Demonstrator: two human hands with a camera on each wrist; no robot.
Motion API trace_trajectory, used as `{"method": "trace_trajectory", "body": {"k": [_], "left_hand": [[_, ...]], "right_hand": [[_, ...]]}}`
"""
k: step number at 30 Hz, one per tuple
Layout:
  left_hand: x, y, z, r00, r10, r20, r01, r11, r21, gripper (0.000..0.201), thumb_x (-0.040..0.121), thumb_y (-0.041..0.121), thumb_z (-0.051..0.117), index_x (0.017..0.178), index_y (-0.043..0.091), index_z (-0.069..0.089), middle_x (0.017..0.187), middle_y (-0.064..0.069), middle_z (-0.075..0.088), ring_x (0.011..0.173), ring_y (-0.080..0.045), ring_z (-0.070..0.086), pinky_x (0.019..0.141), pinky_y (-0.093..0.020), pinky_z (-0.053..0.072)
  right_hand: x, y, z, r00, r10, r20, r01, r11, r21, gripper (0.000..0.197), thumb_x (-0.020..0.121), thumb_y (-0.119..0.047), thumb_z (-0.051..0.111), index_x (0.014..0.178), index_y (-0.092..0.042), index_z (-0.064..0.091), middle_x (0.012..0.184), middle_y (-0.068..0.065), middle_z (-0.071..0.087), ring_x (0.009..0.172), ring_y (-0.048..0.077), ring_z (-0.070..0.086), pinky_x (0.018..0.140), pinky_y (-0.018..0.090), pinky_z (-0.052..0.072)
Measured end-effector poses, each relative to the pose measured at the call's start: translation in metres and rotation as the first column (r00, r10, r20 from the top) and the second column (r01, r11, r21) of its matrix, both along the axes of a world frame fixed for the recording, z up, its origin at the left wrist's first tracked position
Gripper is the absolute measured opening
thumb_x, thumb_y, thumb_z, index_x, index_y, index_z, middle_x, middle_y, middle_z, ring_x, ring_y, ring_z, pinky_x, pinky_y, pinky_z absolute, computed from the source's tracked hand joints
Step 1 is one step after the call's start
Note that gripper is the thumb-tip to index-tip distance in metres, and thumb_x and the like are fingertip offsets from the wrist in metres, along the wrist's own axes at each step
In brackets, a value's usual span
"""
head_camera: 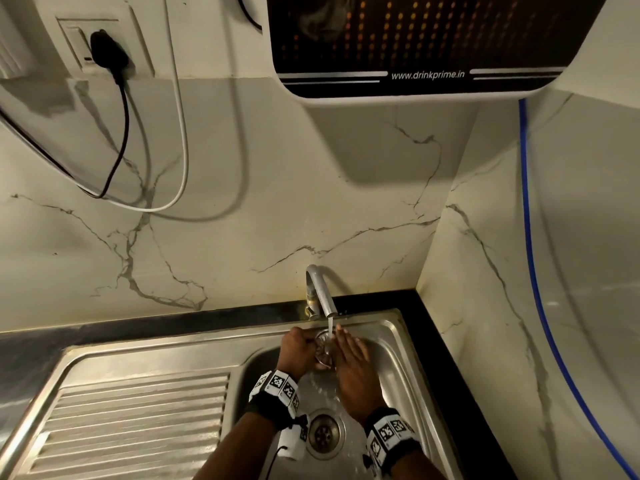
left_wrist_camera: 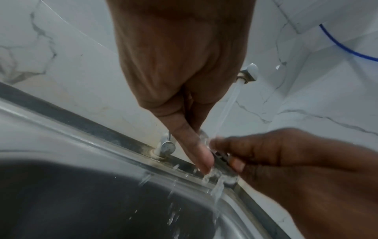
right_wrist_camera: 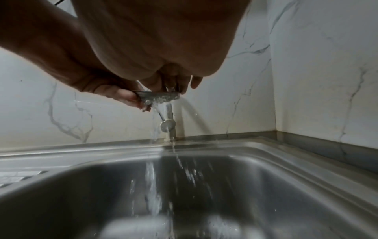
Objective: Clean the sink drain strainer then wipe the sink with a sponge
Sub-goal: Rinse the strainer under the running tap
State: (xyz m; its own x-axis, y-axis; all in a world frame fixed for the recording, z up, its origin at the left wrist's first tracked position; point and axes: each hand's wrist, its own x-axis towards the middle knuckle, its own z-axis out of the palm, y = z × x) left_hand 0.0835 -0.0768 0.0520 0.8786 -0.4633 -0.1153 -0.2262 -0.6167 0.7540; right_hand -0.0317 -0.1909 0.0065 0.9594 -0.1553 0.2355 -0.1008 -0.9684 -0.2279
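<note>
Holding the strainer (head_camera: 322, 348) under the running water, I keep both my hands above the sink (head_camera: 391, 344) basin. Nearest to me, below my wrists, the open drain hole (head_camera: 325, 434) sits in the bottom of the sink, and the water runs over the steel around it. My left hand (head_camera: 298, 351) is on the left of the strainer; its fingers are curled and they pinch the rim of the strainer, so the small metal cup stays up in the air, above the basin and not touching it. My right hand (head_camera: 353, 365) is on the right of the strainer, with the fingers nearly straight and together, and the fingertips (left_wrist_camera: 223, 142) touch the strainer from that side. I cannot tell if the right thumb holds it too. The water (left_wrist_camera: 227, 111) falls from the tap (head_camera: 320, 289) onto the strainer, passes through its holes and drops in thin streams into the sink. The strainer is just under the tap mouth, between my two hands.

Left of the sink basin lies the ribbed draining board (head_camera: 138, 424). Behind the strainer the tap stands at the back edge of the sink. Further behind the sink rises the marble-patterned wall (head_camera: 242, 202). High on this wall hangs a water purifier (head_camera: 433, 39), with a blue tube (head_camera: 530, 237) going down at the right of the sink, and a black plug (head_camera: 107, 50) in a socket at the upper left.
</note>
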Motion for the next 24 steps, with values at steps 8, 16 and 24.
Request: {"method": "trace_trajectory", "body": {"k": [8,16,24], "left_hand": [[-0.005,0.001,-0.002,0.993,-0.013,-0.117,0.017,0.999,0.034,0.04,0.083,0.002,0.056,0.046,0.017,0.058,0.043,0.007,0.058,0.045,-0.007,0.059,0.053,-0.024,0.054],[-0.005,0.014,-0.013,0.995,-0.004,-0.099,0.009,0.999,0.047,0.021,0.079,0.014,0.063,0.061,0.013,0.074,0.049,0.006,0.065,0.053,-0.008,0.066,0.053,-0.022,0.053],[-0.014,0.003,-0.014,0.997,-0.066,-0.032,0.067,0.997,0.05,0.019,0.084,0.018,0.066,0.073,0.005,0.074,0.071,-0.008,0.073,0.06,-0.015,0.063,0.051,-0.009,0.041]], "right_hand": [[0.001,0.019,0.006,0.978,0.113,-0.174,-0.091,0.988,0.128,0.069,0.067,-0.016,0.065,0.136,-0.016,0.057,0.142,0.002,0.056,0.135,0.017,0.048,0.112,0.037,0.023],[-0.018,0.005,0.008,0.97,0.232,-0.076,-0.232,0.973,0.008,0.056,0.079,-0.013,0.046,0.132,-0.031,0.059,0.139,-0.013,0.057,0.133,0.002,0.046,0.112,0.032,0.02],[-0.021,-0.013,0.014,0.978,0.165,-0.125,-0.178,0.979,-0.102,0.049,0.081,-0.027,0.042,0.123,-0.022,0.066,0.131,-0.002,0.064,0.129,0.015,0.054,0.107,0.044,0.026]]}}
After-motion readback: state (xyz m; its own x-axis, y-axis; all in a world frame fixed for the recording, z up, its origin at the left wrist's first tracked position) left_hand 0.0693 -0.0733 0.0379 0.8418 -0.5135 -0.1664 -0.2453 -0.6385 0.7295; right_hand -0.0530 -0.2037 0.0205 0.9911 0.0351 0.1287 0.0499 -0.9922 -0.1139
